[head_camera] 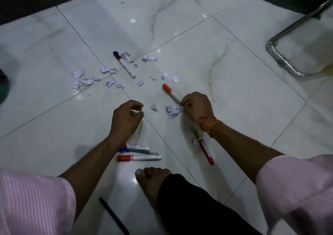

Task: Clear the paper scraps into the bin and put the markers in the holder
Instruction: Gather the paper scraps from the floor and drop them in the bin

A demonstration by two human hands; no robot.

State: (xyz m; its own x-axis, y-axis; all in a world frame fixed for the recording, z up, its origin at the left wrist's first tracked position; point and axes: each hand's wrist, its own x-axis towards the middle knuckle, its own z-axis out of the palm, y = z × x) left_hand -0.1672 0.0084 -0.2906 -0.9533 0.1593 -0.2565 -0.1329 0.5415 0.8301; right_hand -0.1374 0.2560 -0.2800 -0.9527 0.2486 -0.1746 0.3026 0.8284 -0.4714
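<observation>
Several torn white paper scraps (86, 80) lie scattered on the tiled floor. My right hand (197, 104) is closed on the white end of a red-capped marker (170, 92), beside a crumpled scrap (172, 111). My left hand (126, 116) hovers over the floor with fingers curled and nothing visible in it. A black-capped marker (124, 64) lies among the far scraps. Near my left forearm lie a red-capped marker (138, 157), a blue pen (137, 150) and a white marker (137, 146). A red marker (206, 151) and a green one (196, 133) lie under my right wrist. No bin or holder is in view.
My bare foot (149, 178) and a black trouser leg rest on the floor near the bottom. A dark pen (113, 215) lies at the bottom left. A chrome chair leg (281, 58) curves along the floor at the right. A dark edge runs along the top left.
</observation>
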